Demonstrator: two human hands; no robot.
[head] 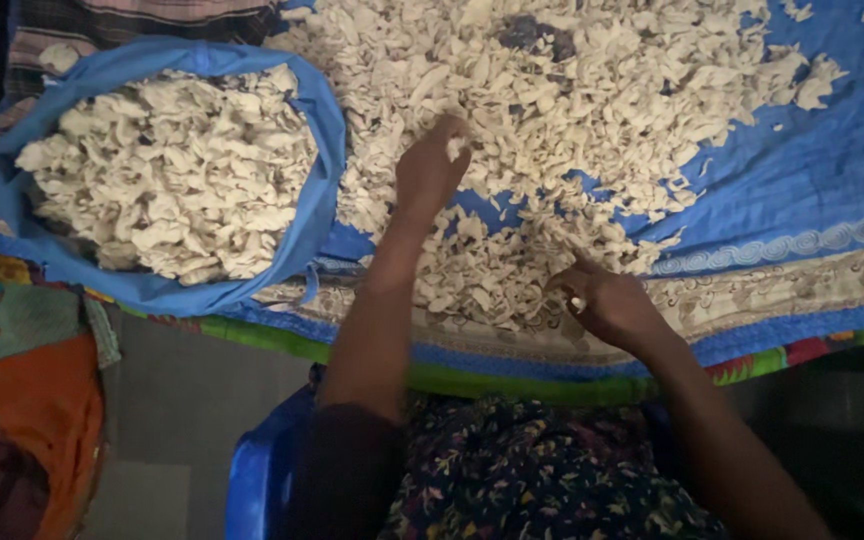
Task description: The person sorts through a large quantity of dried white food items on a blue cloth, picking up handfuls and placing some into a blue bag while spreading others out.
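A wide heap of pale, cream-coloured dried chips (572, 90) lies spread on a blue patterned cloth (812, 170). My left hand (430, 172) reaches into the near edge of the heap with its fingers pinched on a pale chip (455, 147). My right hand (602, 300) rests lower on the cloth's patterned border, fingers curled around a small pale piece (577, 301). A blue sack (317, 150) at the left is rolled open and filled with the same pale chips (172, 170).
A dark patch (537, 35) shows in the heap at the top. Folded orange and green fabric (37, 400) lies at the lower left on a grey floor (192, 400). A blue plastic seat edge (257, 470) sits under my floral-clad lap.
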